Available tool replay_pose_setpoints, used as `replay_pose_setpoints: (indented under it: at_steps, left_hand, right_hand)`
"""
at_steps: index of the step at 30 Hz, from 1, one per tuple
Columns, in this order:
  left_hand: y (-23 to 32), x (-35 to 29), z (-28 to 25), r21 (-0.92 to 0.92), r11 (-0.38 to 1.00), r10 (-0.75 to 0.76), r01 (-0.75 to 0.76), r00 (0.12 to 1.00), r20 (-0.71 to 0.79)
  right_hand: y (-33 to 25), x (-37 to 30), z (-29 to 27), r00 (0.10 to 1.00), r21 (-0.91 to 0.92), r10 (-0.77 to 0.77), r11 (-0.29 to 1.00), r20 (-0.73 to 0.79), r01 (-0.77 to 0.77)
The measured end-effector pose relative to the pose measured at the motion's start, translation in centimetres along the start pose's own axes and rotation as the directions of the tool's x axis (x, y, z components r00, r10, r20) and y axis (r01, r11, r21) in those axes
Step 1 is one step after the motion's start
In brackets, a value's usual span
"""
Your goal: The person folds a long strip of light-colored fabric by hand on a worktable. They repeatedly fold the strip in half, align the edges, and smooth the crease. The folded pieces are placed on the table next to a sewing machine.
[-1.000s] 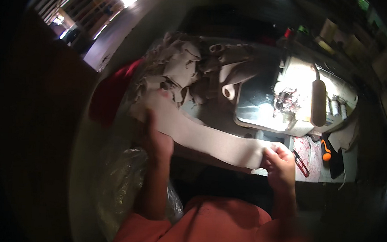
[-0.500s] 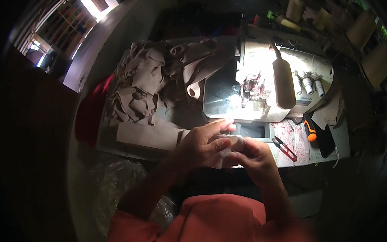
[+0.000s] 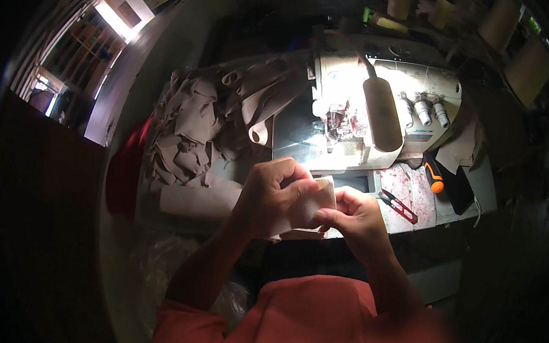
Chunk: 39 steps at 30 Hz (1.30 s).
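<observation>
A small piece of pale fabric [image 3: 310, 210] is stretched between my two hands, over the table's front edge. My left hand [image 3: 277, 197] is closed on it, thumb laid along its upper part. At its right edge my right hand [image 3: 354, 217] pinches it between thumb and fingers. Some of the fabric hangs below my left hand. Just beyond the hands stands a sewing machine [image 3: 418, 80], its work area brightly lit. To the left lie a heap of beige fabric pieces [image 3: 189, 122] and a flat folded beige strip [image 3: 197, 201].
Thread snips [image 3: 399, 207] with red handles lie right of my right hand. An orange-and-black handled tool [image 3: 435, 176] rests farther right, beside a dark flat object [image 3: 460, 192]. A clear plastic bag [image 3: 168, 265] hangs at the lower left. Thread cones [image 3: 529, 71] stand at the back right.
My left hand has curled its raised fingers in and turned over the fabric, so more of its pale face shows. The whole view has shifted slightly.
</observation>
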<state>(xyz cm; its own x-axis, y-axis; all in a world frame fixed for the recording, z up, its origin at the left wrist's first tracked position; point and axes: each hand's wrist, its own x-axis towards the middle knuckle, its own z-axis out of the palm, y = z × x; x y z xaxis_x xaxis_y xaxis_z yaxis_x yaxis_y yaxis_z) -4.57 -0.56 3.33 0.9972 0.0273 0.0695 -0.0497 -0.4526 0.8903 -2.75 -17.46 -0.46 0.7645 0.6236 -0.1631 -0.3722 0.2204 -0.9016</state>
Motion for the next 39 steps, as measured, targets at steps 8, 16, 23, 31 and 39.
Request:
replay_pose_setpoints:
  at_steps: [8,16,23,31,39]
  left_hand:
    - [-3.1,3.3,1.6,0.524,0.747,0.431,-0.409,0.898,0.086]
    - [-3.7,5.2,1.4,0.505,0.772,0.419,-0.387,0.906,0.052]
    - [-3.4,5.7,1.5,0.637,0.606,0.565,-0.477,0.821,0.078]
    - [-5.6,6.3,1.0,0.464,0.791,0.434,-0.399,0.9,0.033]
    - [-10.8,14.0,-3.6,0.795,0.385,0.68,-0.469,0.726,0.099]
  right_hand:
    - [3.0,2.3,-1.4,0.977,0.032,-0.099,0.994,-0.188,0.107]
    - [2.8,3.3,-1.0,0.943,-0.064,-0.193,0.981,-0.269,0.183]
    - [2.9,3.8,-1.1,0.922,-0.148,-0.241,0.968,-0.305,0.204]
    - [2.8,2.9,-2.0,0.918,-0.216,-0.273,0.952,-0.288,0.216]
    - [4.8,1.4,-3.7,0.963,-0.42,-0.132,0.907,-0.235,0.022]
